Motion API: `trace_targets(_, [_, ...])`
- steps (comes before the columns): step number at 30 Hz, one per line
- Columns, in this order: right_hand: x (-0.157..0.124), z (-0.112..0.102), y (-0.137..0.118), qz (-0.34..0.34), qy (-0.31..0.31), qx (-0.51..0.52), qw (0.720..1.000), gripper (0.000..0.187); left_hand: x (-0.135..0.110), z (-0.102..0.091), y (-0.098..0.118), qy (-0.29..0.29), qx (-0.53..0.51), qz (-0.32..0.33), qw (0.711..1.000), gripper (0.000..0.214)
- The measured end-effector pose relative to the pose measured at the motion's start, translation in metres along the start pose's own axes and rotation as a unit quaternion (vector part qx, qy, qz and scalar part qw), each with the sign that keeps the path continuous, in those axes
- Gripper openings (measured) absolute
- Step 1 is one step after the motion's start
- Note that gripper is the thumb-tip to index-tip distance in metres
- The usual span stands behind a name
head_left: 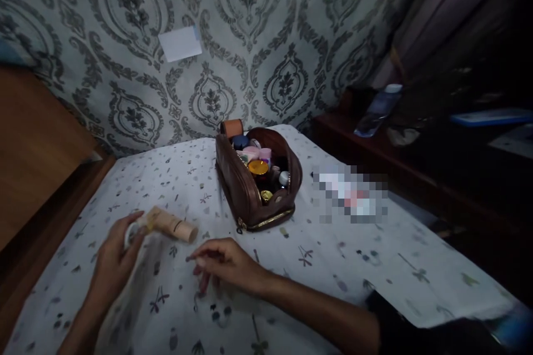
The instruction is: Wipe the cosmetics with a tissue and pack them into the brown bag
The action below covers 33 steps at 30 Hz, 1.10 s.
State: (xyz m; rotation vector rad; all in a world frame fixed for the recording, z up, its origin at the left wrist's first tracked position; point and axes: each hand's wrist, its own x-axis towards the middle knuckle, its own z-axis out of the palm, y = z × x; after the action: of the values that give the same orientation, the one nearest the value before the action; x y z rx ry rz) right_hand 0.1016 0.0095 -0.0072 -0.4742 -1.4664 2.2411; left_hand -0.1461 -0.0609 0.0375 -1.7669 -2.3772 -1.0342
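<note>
My left hand (119, 252) grips a beige tube (171, 225) by its white end, low over the white floral sheet (341, 255). The tube's capped end points right. My right hand (225, 263) hovers just right of the tube, fingers loosely spread and empty, palm down. Beyond both hands an open brown leather pouch (245, 188) stands on the sheet, packed with several small jars, bottles and tubes, a gold-lidded one among them.
A blurred-out patch (352, 194) lies right of the pouch. A wooden headboard (37, 144) is at the left. A dark side table (375, 138) at the right holds a plastic bottle (378, 110). A patterned wall with a white note (180, 43) is behind.
</note>
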Motion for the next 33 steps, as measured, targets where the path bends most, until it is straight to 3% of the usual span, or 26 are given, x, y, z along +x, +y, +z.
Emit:
trace_targets(3, [0.005, -0.001, 0.005, -0.007, 0.026, 0.118, 0.993, 0.062, -0.016, 0.015, 0.052, -0.073, -0.090, 0.106, 0.988, 0.037])
trace_targets(7, [0.004, -0.008, 0.005, -0.016, 0.059, 0.225, 0.972, 0.048, -0.025, 0.040, 0.089, -0.124, -0.131, 0.179, 0.967, 0.033])
trace_targets(10, [0.003, -0.015, 0.004, -0.017, 0.082, 0.259, 0.962, 0.041, -0.025, 0.049, 0.091, -0.148, -0.152, 0.198, 0.957, 0.038])
trace_targets(13, [0.002, -0.019, 0.000, -0.018, 0.092, 0.262, 0.961, 0.042, -0.025, 0.048, 0.087, -0.173, -0.207, 0.168, 0.948, 0.046])
trace_targets(16, [0.003, -0.018, -0.002, -0.016, 0.093, 0.250, 0.964, 0.045, -0.027, 0.046, 0.082, -0.128, -0.268, 0.094, 0.950, 0.045])
trace_targets(18, [0.004, -0.017, -0.002, -0.017, 0.095, 0.242, 0.965, 0.048, -0.031, 0.049, 0.079, -0.077, -0.281, 0.084, 0.953, 0.045])
trace_targets(22, [0.006, -0.017, 0.004, -0.042, 0.110, 0.200, 0.973, 0.049, -0.040, 0.062, 0.072, -0.040, -0.203, 0.212, 0.955, 0.044])
trace_targets(25, [0.007, -0.020, 0.009, -0.072, 0.109, 0.124, 0.984, 0.045, -0.045, 0.071, 0.071, -0.047, -0.149, 0.248, 0.956, 0.044])
trace_targets(29, [0.009, -0.026, 0.011, -0.101, 0.097, 0.042, 0.989, 0.044, -0.046, 0.072, 0.075, -0.078, -0.194, 0.187, 0.960, 0.041])
trace_targets(33, [0.008, -0.029, 0.010, -0.121, 0.072, -0.029, 0.990, 0.044, -0.043, 0.065, 0.081, -0.121, -0.288, 0.100, 0.945, 0.040])
